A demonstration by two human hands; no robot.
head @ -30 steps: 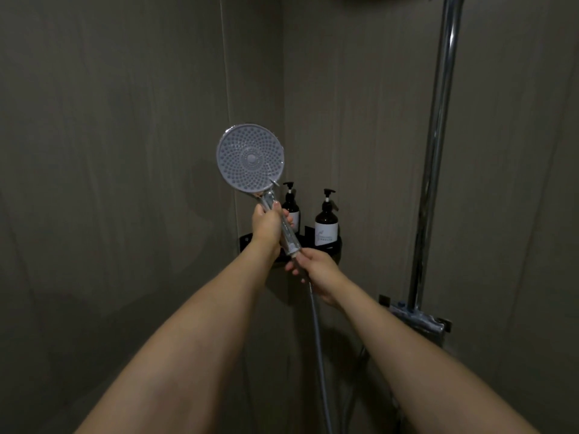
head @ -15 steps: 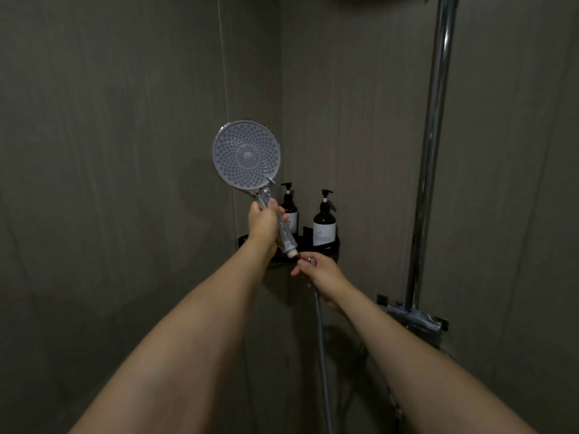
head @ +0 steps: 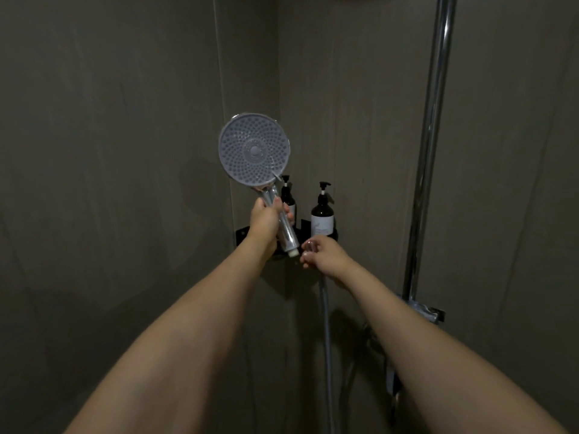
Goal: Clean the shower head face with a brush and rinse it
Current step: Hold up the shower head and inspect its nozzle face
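A round shower head (head: 254, 149) with a grey dotted face points toward me, held upright in the shower corner. My left hand (head: 265, 219) grips its chrome handle just below the face. The handle's lower end is bare, apart from the hose. My right hand (head: 322, 255) holds the end fitting of the metal hose (head: 326, 339), a short gap to the right of the handle's end. The hose hangs down from that hand. No brush is in view.
A black corner shelf (head: 242, 234) behind my hands carries two dark pump bottles (head: 322, 214). A chrome riser pipe (head: 430, 145) runs up the right wall to a mixer valve (head: 426, 310). Grey wall panels enclose the corner.
The hose came off the handle's end: my right hand, first at the joint, now holds the fitting apart to the right. The shower head stayed about where it was.
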